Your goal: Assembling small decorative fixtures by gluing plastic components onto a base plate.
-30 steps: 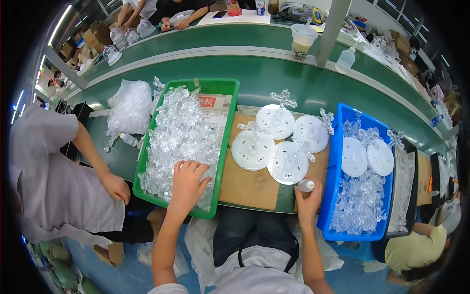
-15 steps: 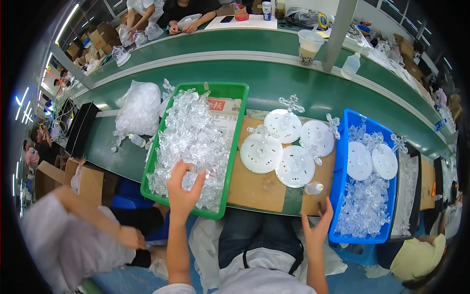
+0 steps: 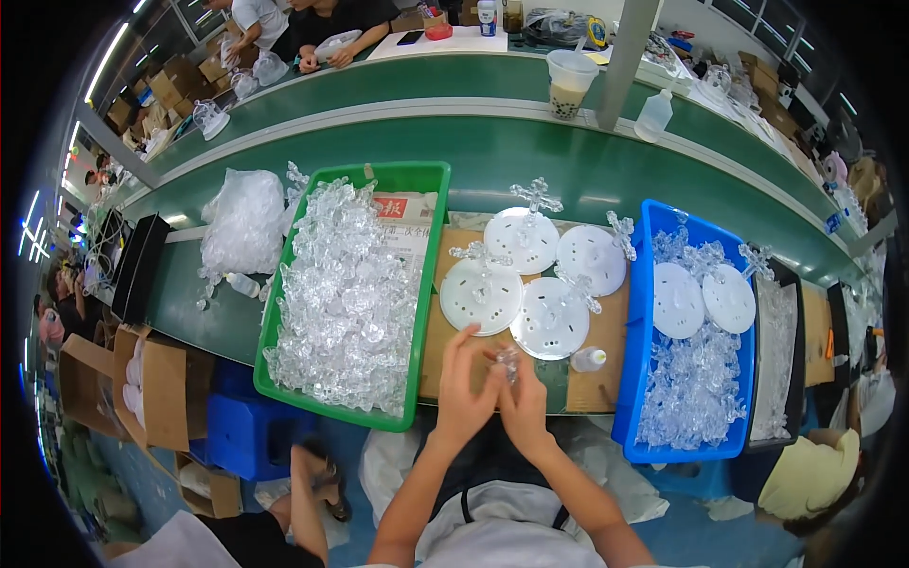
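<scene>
While we pinch small clear plastic piece (image 3: 508, 361) between left hand (image 3: 466, 390) and right hand (image 3: 524, 402) – both closed on it, above cardboard sheet (image 3: 445, 346) – judge it light, stiff, slick, brittle; grip edges – not thin prongs.

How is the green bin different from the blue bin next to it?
The green bin is heaped with loose clear plastic pieces only; the blue bin also has two white round discs lying on its pieces. The green bin sits on the person's left, the blue bin on the right. Both are rectangular plastic bins holding clear parts.
</scene>
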A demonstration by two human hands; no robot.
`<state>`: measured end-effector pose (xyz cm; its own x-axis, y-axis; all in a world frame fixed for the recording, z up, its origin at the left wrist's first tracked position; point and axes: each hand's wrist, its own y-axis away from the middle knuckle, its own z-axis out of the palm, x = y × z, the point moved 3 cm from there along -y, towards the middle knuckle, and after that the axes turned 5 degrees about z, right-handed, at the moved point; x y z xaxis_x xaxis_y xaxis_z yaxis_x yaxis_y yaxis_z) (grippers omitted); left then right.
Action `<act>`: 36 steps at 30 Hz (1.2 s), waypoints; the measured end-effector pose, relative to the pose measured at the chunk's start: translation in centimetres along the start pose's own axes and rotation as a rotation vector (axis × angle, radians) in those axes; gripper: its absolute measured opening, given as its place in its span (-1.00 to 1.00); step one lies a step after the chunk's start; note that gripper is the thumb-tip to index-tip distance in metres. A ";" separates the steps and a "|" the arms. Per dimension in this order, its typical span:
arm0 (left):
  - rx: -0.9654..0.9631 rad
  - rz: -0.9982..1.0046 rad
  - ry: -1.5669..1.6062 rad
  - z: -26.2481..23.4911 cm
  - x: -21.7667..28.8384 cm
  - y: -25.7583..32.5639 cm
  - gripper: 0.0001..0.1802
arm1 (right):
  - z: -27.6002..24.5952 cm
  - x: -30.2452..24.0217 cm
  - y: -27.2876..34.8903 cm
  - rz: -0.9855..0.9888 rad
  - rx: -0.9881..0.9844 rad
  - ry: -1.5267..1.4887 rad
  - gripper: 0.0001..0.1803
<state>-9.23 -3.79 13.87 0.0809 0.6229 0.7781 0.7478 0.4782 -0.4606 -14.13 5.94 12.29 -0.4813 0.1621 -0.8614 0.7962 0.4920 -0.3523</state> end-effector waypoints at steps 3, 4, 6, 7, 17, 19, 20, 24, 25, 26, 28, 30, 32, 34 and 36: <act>0.004 0.012 0.017 1.6 -4.8 -1.4 -0.57 | 1.0 3.9 0.9 0.491 0.059 -0.292 -0.73; 0.005 0.007 -0.195 3.0 -5.8 -2.3 -0.51 | 0.9 4.7 0.7 0.499 0.071 -0.278 -0.73; 0.010 -0.006 -0.426 3.7 -6.1 -2.4 -0.44 | 1.1 4.8 0.1 0.503 0.034 0.014 -0.71; -0.046 0.014 -0.610 4.2 -6.1 -2.8 -0.41 | 1.3 5.2 -0.6 0.403 0.088 0.019 -0.71; -0.242 0.003 -0.664 3.0 -4.9 2.8 -0.38 | -1.1 5.0 -0.6 0.290 0.164 0.138 -0.68; -0.283 -0.002 -0.665 2.7 -3.6 5.1 -0.39 | -2.2 3.5 0.1 0.183 0.146 0.250 -0.71; -0.325 0.009 -0.663 2.8 -2.9 5.9 -0.40 | -2.4 3.3 0.6 0.190 0.128 0.253 -0.71; -0.283 0.006 -0.341 1.7 -2.8 8.1 -0.44 | -2.4 3.3 2.2 0.598 0.141 -0.329 -0.71; -0.257 0.041 -0.350 1.0 -2.9 8.6 -0.45 | -2.0 3.4 2.3 0.640 0.145 -0.391 -0.72; -0.255 0.032 -0.347 0.9 -3.2 9.5 -0.45 | -1.8 3.5 2.5 0.681 0.150 -0.452 -0.74; -0.237 0.097 -0.389 0.7 -3.3 11.1 -0.45 | -1.4 4.4 3.2 0.717 0.114 -0.461 -0.75; -0.214 0.110 -0.456 1.5 -2.8 11.5 -0.43 | -0.8 4.6 3.5 0.748 0.063 -0.578 -0.76; -0.101 0.062 -0.574 2.6 -2.4 11.1 -0.45 | -0.2 4.0 3.0 0.741 0.067 -0.543 -0.75; -0.083 0.035 -0.585 3.3 -2.6 10.0 -0.52 | 0.2 3.8 2.3 0.730 0.070 -0.509 -0.75; -0.001 -0.026 -0.536 3.7 -3.6 9.3 -0.60 | 0.6 3.7 1.3 0.699 0.060 -0.505 -0.76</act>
<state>-4.97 0.68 5.16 -0.2853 0.8397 0.4621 0.7459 0.4973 -0.4430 -14.63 6.69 8.47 0.3360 0.0039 -0.9419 0.8734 0.3729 0.3131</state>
